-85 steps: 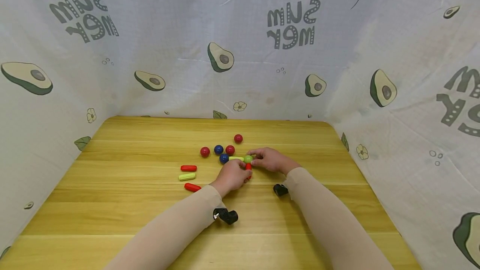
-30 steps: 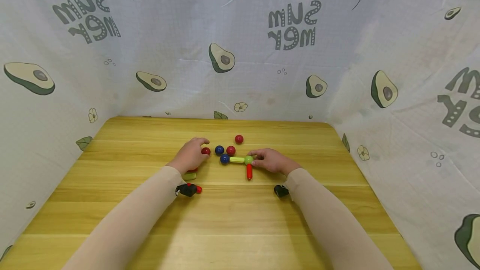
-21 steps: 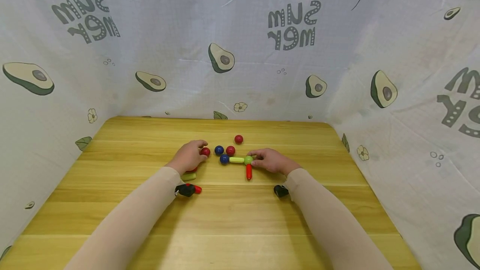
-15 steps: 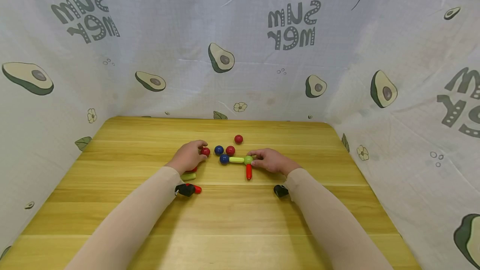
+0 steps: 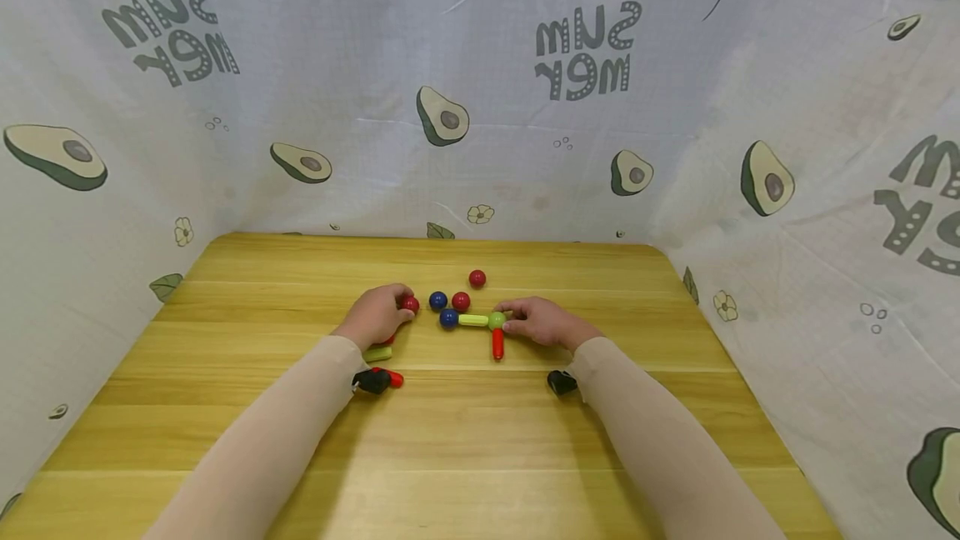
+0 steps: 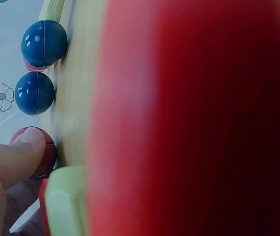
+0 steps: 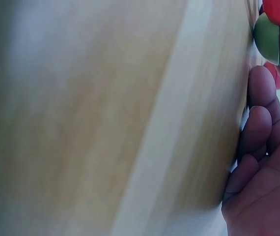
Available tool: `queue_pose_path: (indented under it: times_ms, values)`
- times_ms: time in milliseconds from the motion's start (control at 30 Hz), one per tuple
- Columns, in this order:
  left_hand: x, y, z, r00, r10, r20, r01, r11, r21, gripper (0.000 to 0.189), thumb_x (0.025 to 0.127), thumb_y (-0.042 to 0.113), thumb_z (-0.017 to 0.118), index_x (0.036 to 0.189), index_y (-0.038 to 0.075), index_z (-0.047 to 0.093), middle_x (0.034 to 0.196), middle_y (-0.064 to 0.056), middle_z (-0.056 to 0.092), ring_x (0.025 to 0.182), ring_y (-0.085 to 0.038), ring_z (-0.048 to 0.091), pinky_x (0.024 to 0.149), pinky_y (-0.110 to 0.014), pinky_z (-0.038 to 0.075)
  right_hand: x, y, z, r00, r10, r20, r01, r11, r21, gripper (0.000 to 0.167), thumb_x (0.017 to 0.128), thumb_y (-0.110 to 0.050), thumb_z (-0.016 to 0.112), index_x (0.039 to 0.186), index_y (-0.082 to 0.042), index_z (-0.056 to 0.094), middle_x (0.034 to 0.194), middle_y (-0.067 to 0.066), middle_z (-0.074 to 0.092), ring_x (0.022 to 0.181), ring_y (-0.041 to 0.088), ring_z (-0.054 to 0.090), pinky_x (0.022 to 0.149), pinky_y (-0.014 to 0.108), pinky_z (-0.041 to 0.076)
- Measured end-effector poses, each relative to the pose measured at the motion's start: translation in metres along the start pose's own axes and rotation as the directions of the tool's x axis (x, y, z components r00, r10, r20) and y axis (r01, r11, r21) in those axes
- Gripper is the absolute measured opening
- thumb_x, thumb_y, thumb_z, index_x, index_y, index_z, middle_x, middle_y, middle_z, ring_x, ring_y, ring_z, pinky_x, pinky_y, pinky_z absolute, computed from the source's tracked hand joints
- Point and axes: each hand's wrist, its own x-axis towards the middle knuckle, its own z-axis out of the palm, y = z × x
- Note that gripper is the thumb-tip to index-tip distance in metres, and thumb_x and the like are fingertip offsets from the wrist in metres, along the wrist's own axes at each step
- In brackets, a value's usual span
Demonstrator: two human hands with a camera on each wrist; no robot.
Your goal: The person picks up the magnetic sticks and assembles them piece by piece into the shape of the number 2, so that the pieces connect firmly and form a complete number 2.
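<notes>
My left hand (image 5: 377,314) pinches a red ball (image 5: 410,304) between thumb and fingers, left of the other balls. The left wrist view shows the thumb pressed on that red ball (image 6: 45,155). My right hand (image 5: 546,321) grips a green ball (image 5: 497,321) with its thumb and fingers. Joined to the green ball are a yellow-green stick (image 5: 473,320) running left to a blue ball (image 5: 448,318) and a red stick (image 5: 498,344) pointing toward me. In the right wrist view the red stick (image 7: 278,10) meets the green ball (image 7: 270,39).
A second blue ball (image 5: 438,301) and a red ball (image 5: 461,301) lie behind the joined pieces, another red ball (image 5: 477,278) farther back. Under my left forearm are a yellow-green stick (image 5: 378,352) and a red stick (image 5: 395,378), partly hidden. A patterned cloth (image 5: 510,165) borders the wooden table (image 5: 480,457).
My left hand has left the red stick at the green ball, moved left and taken hold of the red ball, drawing it slightly toward me. My right hand stays at the green ball.
</notes>
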Motion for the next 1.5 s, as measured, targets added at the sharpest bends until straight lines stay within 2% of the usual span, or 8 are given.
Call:
queue_pose_path:
  times_ms: [400,1133,1300,1500]
  values:
    - [0.0018,-0.0033,0.0047,1.0,-0.007,-0.009,0.007,1.0,-0.005,0.042,0.104,0.026,0.069,0.143,0.012,0.062,0.142,-0.014,0.066,0.13,-0.034,0.061,0.116,-0.053,0.046,0.0,0.0018,0.0008,1.0,-0.003,-0.005,0.003,1.0,-0.008,0.032,0.106,-0.029,0.064,0.138,-0.022,0.067,0.11,0.006,0.068,0.094,0.021,0.057,0.091,0.037,0.049]
    - [0.0012,-0.0027,0.0044,1.0,0.008,-0.026,-0.007,0.999,0.034,0.041,0.104,0.027,0.068,0.142,0.012,0.063,0.139,-0.014,0.068,0.128,-0.035,0.063,0.114,-0.053,0.047,-0.0002,0.0023,0.0005,1.0,-0.001,-0.01,0.001,1.0,0.009,0.035,0.106,-0.029,0.064,0.14,-0.021,0.066,0.112,0.006,0.068,0.096,0.021,0.057,0.093,0.038,0.05]
    - [-0.0006,-0.0027,0.0027,1.0,0.011,-0.028,-0.009,0.999,0.052,0.04,0.104,0.028,0.068,0.141,0.013,0.063,0.137,-0.014,0.069,0.125,-0.035,0.064,0.111,-0.053,0.049,0.0004,0.0013,0.0003,1.0,0.002,-0.012,-0.002,1.0,0.005,0.034,0.106,-0.029,0.064,0.139,-0.022,0.066,0.111,0.006,0.068,0.096,0.021,0.057,0.093,0.037,0.049]
    - [-0.0067,-0.0033,-0.0032,0.999,0.017,-0.036,-0.016,0.999,0.033,0.041,0.105,0.027,0.067,0.142,0.013,0.06,0.135,-0.015,0.069,0.115,-0.032,0.064,0.107,-0.052,0.05,0.0006,0.0003,0.0007,1.0,0.004,-0.011,-0.004,1.0,0.012,0.033,0.106,-0.028,0.064,0.139,-0.021,0.067,0.111,0.006,0.068,0.095,0.02,0.057,0.092,0.037,0.049]
